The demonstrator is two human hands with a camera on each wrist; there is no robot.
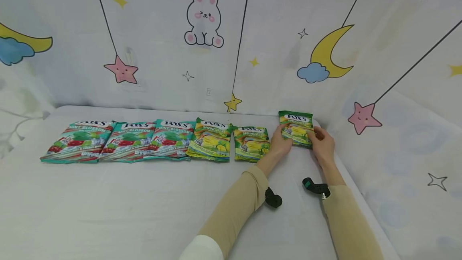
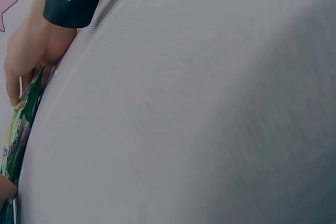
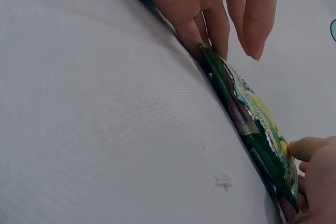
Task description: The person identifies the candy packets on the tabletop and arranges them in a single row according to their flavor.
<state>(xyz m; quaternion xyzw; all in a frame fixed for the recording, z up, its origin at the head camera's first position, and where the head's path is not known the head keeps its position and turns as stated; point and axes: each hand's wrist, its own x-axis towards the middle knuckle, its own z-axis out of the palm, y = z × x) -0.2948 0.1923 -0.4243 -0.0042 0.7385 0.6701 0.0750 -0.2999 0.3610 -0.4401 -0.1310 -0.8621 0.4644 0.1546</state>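
Between both hands lies a green and yellow Fox's candy bag [image 1: 296, 125], last in the row toward the right. My left hand [image 1: 280, 143] touches its left edge with fairly straight fingers; in the right wrist view one finger of that hand stands apart above the bag. My right hand [image 1: 323, 145] pinches the right end, its thumb on the printed face, as the right wrist view shows the right hand [image 3: 320, 179] doing. Left of my left hand lie two similar candy bags, one smaller-looking bag [image 1: 251, 143] nearest and another bag [image 1: 211, 139] beyond.
Three teal Mint Blossom candy bags, including the leftmost bag [image 1: 79, 141], continue the row leftward, partly overlapping. White cloth covers the table [image 1: 108, 204]. A wall sheet [image 1: 159, 51] printed with stars, moons and a rabbit hangs behind and on the right. Black wrist devices sit at both cuffs.
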